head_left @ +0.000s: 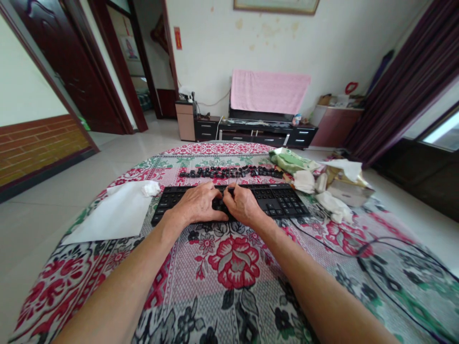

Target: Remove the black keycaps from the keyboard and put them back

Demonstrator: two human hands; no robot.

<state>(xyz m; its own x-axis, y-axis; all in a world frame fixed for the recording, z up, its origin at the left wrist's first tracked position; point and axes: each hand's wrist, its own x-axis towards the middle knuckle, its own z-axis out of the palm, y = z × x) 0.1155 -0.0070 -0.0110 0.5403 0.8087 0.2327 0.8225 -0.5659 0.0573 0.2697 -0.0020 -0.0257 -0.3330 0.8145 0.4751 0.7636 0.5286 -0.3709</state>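
Observation:
A black keyboard (276,198) lies across the patterned tablecloth in front of me, keys present on its left and right parts. My left hand (201,203) rests on its left-middle part, thumb and fingers apart, bracing against it. Close beside it, my right hand (244,204) is closed in a pinch over the middle of the keyboard. Thin wire ends of a small tool (234,180) stick up from its fingers; the tool's lower part is hidden. Behind the keyboard runs a row of loose black keycaps (229,172).
White paper (111,212) with a crumpled tissue (151,188) lies left. At right are a green packet (292,160), crumpled tissues (335,206) and an opened box (346,186). The black cable (322,242) trails off right across the floral tablecloth (233,263).

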